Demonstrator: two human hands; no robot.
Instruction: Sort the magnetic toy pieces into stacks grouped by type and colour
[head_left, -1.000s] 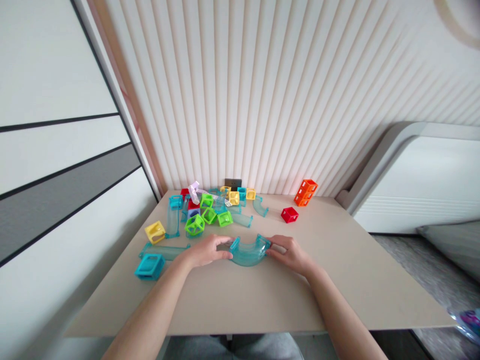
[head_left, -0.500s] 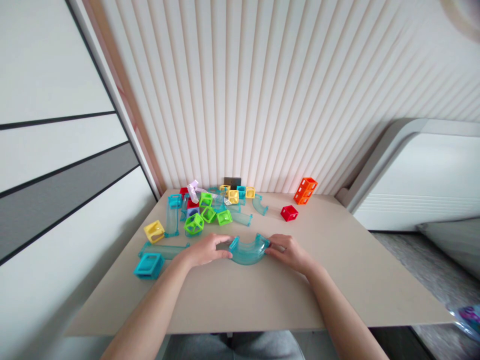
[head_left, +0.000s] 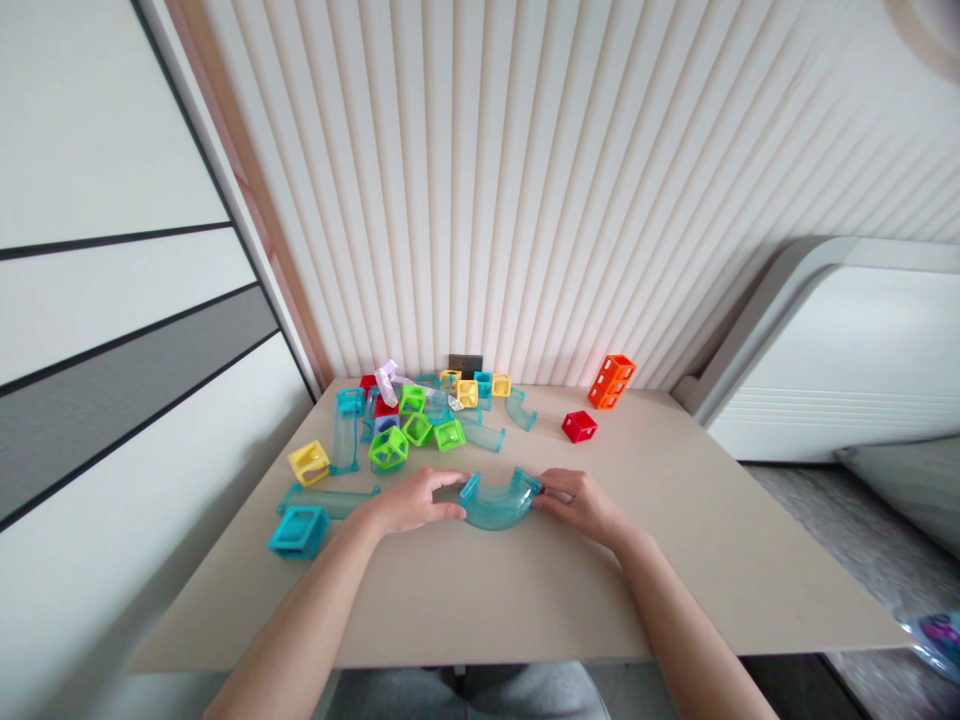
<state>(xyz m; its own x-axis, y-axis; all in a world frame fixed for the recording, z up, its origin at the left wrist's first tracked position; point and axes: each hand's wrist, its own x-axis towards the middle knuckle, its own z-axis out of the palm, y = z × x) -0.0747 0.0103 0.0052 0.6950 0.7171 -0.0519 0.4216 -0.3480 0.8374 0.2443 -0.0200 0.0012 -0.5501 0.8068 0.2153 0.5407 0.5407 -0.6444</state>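
Observation:
A clear teal U-shaped track piece point(head_left: 498, 505) lies flat on the beige table point(head_left: 712, 560) in front of me. My left hand point(head_left: 410, 501) grips its left end with fingers curled. My right hand point(head_left: 579, 503) grips its right end the same way. Behind them sits a heap of small plastic frame cubes: green cubes point(head_left: 389, 447), a yellow cube point(head_left: 310, 463), a teal cube point(head_left: 298, 531) and several straight clear teal track pieces point(head_left: 327, 498).
A red cube point(head_left: 579, 426) and an orange two-cube tower point(head_left: 611, 382) stand at the back right of the table. A ribbed white wall point(head_left: 525, 200) rises behind. A white cabinet point(head_left: 840, 350) stands at the right.
The view shifted slightly between one second ago and now. Both hands stay on the ends of the curved track piece.

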